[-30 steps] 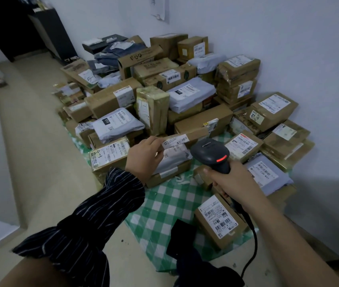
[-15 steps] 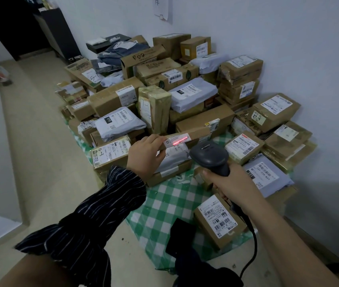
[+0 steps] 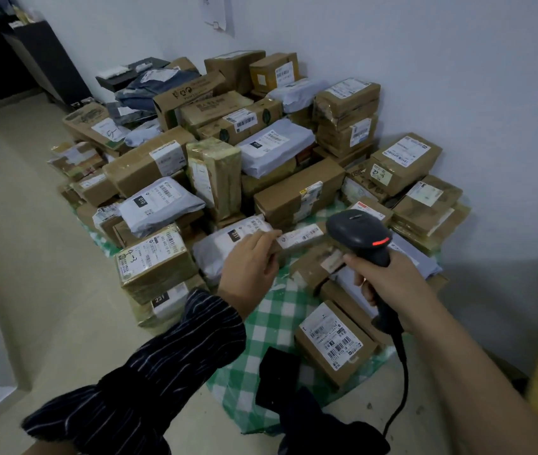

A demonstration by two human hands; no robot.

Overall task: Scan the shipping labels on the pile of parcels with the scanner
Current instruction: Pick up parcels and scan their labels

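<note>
I see a pale floor (image 3: 31, 257) meeting a white wall (image 3: 425, 60), and against that wall sits the pile of parcels (image 3: 228, 152). It is mostly brown cardboard cartons wrapped in glossy tape, with a few soft grey plastic mailers among them, and nearly all show white printed labels. The pile rests on a green and white checked cloth (image 3: 280, 310) spread on the floor. Nearest me a squat carton (image 3: 333, 343) lies flat on the cloth with its barcode label facing up. My left arm comes in wearing a dark striped sleeve (image 3: 162, 372). The left hand (image 3: 249, 267) has its grip closed on the near end of a slim box (image 3: 300, 236), which is held just above the front of the pile. The box's long axis runs across the view from left to right, and its white label faces up towards me, though blur hides the print. The right hand (image 3: 389, 284) has its grip wrapped round the handle of the scanner (image 3: 357, 236), a dark matt plastic gun. Its rounded head points away and to the left, just beside the slim box's right end. The handle slants down to the right into a black cable (image 3: 398, 389), and a red light glows on the back of the head.
</note>
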